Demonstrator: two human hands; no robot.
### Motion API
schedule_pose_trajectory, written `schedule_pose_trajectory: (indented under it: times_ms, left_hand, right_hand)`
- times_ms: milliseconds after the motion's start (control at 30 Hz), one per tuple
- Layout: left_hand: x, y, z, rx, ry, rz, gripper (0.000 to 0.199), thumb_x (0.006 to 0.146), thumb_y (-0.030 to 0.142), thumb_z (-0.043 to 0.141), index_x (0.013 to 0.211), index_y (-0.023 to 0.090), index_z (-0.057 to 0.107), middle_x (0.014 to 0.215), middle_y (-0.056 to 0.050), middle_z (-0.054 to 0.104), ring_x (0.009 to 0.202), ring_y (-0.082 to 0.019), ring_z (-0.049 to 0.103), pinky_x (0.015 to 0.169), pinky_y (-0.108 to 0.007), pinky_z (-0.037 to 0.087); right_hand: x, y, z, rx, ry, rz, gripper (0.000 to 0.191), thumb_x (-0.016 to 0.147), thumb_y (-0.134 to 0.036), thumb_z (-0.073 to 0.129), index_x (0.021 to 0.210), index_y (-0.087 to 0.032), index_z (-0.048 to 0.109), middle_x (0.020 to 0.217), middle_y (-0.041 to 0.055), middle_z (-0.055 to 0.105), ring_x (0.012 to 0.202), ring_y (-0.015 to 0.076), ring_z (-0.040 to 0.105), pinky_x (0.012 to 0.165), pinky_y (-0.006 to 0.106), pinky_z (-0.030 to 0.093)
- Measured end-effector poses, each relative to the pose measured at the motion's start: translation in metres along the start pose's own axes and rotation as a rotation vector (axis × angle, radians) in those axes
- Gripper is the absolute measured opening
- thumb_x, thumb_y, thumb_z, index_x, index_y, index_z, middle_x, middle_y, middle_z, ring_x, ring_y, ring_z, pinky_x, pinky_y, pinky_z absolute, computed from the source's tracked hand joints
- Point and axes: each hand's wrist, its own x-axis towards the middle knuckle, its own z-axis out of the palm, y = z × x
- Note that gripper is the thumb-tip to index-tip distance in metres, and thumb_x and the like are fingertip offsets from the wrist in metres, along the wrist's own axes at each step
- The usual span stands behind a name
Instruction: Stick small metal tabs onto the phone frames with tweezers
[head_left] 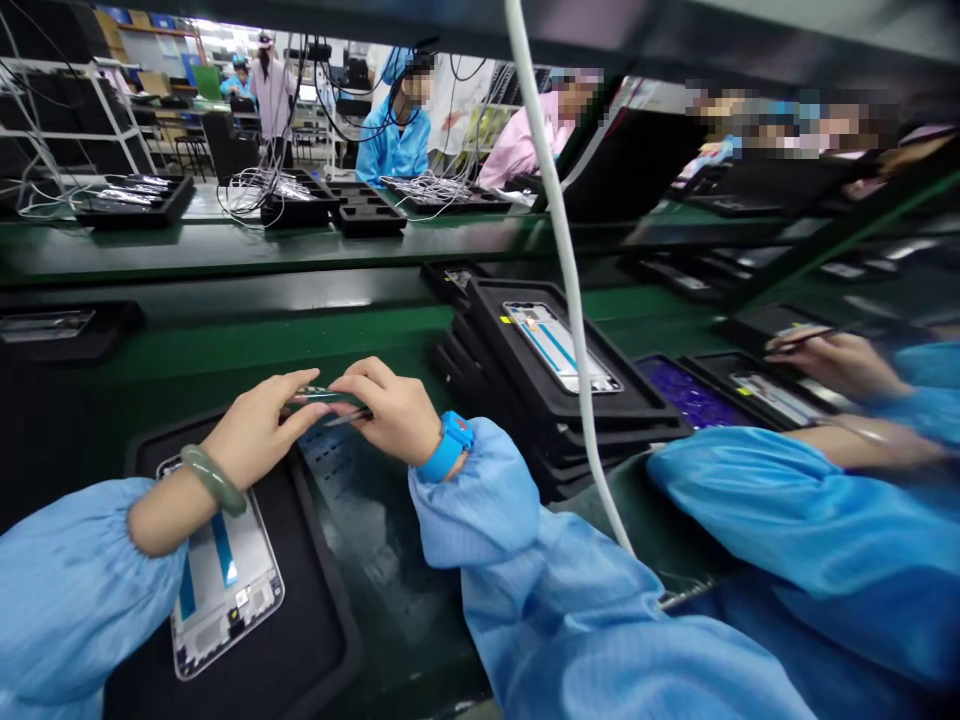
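Observation:
My left hand (259, 430), with a green bangle at the wrist, and my right hand (394, 405), with a blue wrist strap, meet in front of me. Their fingertips pinch a thin, flat, shiny piece (321, 396) seen nearly edge-on; its kind is not clear. A pointed metallic sliver shows under my right fingers. Below my left forearm, a phone frame (255, 580) with blue strips lies in a black tray (315, 640). My left wrist and sleeve hide part of that frame.
Stacked black trays (480, 400) stand to the right, the top one bearing another phone frame (559, 345). A white cable (562, 240) hangs before them. At right, a co-worker's hand (847, 360) is near a purple-filled tray (679, 392). More trays line the rear green bench (300, 245).

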Motion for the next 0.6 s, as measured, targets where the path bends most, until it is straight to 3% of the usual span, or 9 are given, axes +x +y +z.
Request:
schedule_pose_trajectory:
  times_ms: [133, 267, 367, 500, 600]
  left_hand:
    - [-0.01, 0.007, -0.002, -0.156, 0.026, -0.013, 0.043, 0.081, 0.051, 0.046, 0.11, 0.02, 0.056, 0.098, -0.004, 0.067, 0.081, -0.018, 0.065, 0.08, -0.032, 0.052]
    - [-0.019, 0.009, -0.005, -0.376, 0.008, -0.036, 0.041, 0.08, 0.045, 0.052, 0.11, 0.018, 0.05, 0.092, -0.004, 0.067, 0.07, -0.016, 0.066, 0.071, -0.032, 0.055]
    - [-0.023, 0.011, -0.004, -0.473, -0.019, -0.056, 0.037, 0.079, 0.04, 0.054, 0.107, 0.017, 0.046, 0.085, -0.003, 0.066, 0.066, -0.015, 0.065, 0.067, -0.033, 0.055]
    - [-0.027, 0.014, -0.005, -0.42, 0.051, -0.041, 0.031, 0.077, 0.041, 0.057, 0.099, 0.018, 0.054, 0.091, -0.003, 0.066, 0.075, -0.016, 0.065, 0.074, -0.033, 0.053]
    - [-0.032, 0.017, -0.008, -0.383, 0.111, -0.058, 0.03, 0.076, 0.041, 0.06, 0.095, 0.019, 0.061, 0.095, -0.004, 0.066, 0.086, -0.018, 0.063, 0.08, -0.031, 0.051]
  right_hand:
    - [0.004, -0.01, -0.012, 0.265, 0.173, 0.002, 0.032, 0.084, -0.04, 0.053, 0.109, -0.02, 0.058, 0.106, 0.0063, 0.056, 0.095, 0.0137, 0.055, 0.076, 0.025, 0.046]
    - [0.011, -0.014, -0.01, 0.699, 0.161, 0.075, 0.031, 0.08, -0.034, 0.058, 0.106, -0.016, 0.059, 0.095, 0.0036, 0.063, 0.087, 0.0121, 0.059, 0.075, 0.025, 0.048]
    - [0.015, -0.021, -0.005, 0.906, 0.176, 0.196, 0.021, 0.078, -0.033, 0.061, 0.087, -0.014, 0.063, 0.081, 0.0007, 0.064, 0.075, 0.0103, 0.06, 0.07, 0.023, 0.049]
    - [0.017, -0.029, -0.002, 1.012, 0.219, 0.282, 0.018, 0.074, -0.032, 0.065, 0.071, -0.014, 0.063, 0.065, -0.002, 0.061, 0.063, 0.0086, 0.058, 0.063, 0.022, 0.048]
    - [0.015, -0.032, -0.003, 1.036, 0.235, 0.261, 0.017, 0.073, -0.03, 0.067, 0.069, -0.014, 0.064, 0.063, -0.0019, 0.061, 0.06, 0.008, 0.057, 0.06, 0.02, 0.047]
